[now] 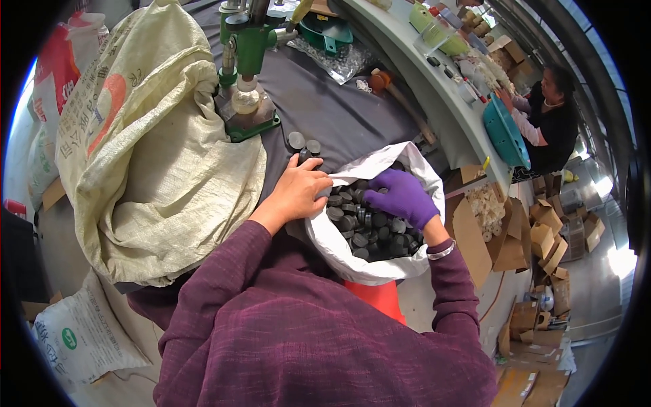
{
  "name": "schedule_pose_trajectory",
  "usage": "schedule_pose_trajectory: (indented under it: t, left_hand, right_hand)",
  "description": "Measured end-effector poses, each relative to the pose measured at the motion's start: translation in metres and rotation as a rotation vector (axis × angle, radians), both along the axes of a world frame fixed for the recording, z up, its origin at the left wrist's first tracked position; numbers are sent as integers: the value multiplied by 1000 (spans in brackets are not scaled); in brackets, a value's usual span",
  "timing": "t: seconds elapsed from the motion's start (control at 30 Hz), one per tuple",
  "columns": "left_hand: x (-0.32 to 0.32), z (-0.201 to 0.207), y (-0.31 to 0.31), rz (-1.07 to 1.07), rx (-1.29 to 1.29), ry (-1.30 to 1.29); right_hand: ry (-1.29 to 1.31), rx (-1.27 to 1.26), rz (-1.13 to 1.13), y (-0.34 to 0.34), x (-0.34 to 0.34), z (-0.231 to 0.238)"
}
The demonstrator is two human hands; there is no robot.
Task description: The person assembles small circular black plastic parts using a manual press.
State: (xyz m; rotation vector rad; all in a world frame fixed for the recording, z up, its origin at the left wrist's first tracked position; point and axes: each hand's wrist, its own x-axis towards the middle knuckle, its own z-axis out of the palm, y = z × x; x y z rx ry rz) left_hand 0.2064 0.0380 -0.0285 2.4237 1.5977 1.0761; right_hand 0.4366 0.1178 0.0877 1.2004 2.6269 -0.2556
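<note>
Right hand (405,198) dips among black discs (363,239), grip obscured and unclear; left hand (298,188) spreads over grey cloth (339,122), cartons (470,237) farther right

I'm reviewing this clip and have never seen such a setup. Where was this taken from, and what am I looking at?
There is no robot here. A wide fisheye camera on a person's head looks down, so straight edges bend toward the rim. The bare left hand has its fingertips at a few black discs on dark cloth. The right hand, in a purple glove, reaches into a white sack of similar discs; whether it grips any is hidden. Beyond the left hand stands a green press.
</note>
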Motion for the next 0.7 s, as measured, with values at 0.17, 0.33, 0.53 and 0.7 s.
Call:
schedule_pose_trajectory:
  t: [0.17, 0.33, 0.53, 0.7]
  left_hand:
    - [-2, 6, -1, 3, -57, 52]
    - [1, -13, 5, -55, 24, -39]
    - [-2, -12, -2, -13, -58, -9]
    - [6, 0, -3, -9, 29, -5]
  right_hand:
    - [769, -243, 14, -2, -79, -15]
    - [673, 96, 338, 20, -132, -50]
    - [690, 86, 386, 26, -152, -66]
    - [763, 77, 335, 53, -143, -77]
